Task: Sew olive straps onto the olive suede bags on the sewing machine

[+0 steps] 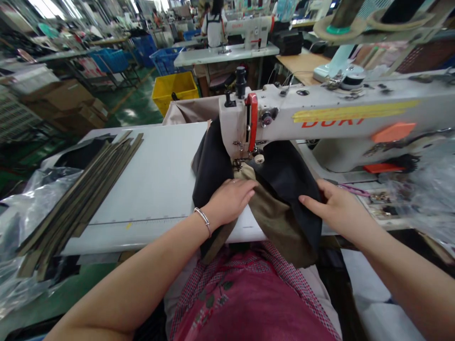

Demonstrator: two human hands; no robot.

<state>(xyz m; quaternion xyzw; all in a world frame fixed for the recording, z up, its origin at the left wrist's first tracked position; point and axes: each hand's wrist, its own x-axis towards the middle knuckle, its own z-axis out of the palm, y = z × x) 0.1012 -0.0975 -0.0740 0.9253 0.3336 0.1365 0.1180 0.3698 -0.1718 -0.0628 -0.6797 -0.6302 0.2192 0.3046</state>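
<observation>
A black and olive fabric piece (289, 182) lies under the needle area of a white sewing machine (330, 111) and hangs over the table's front edge. My left hand (231, 199) rests on the fabric just in front of the presser foot (237, 164), palm down with its fingers reaching right. The fingers look stretched out and pressing on the cloth. My right hand (329, 203) pinches the black right-hand edge of the same fabric, thumb on top, the other fingers partly hidden beneath it.
Long olive and black fabric strips (95, 184) lie stacked at the table's left, beside clear plastic wrap (31, 203). Pink-handled scissors (351, 190) lie right of my right hand. Behind the table stands a yellow bin (174, 90). Thread cones (343, 21) rise at upper right. A person (213, 26) is farther back.
</observation>
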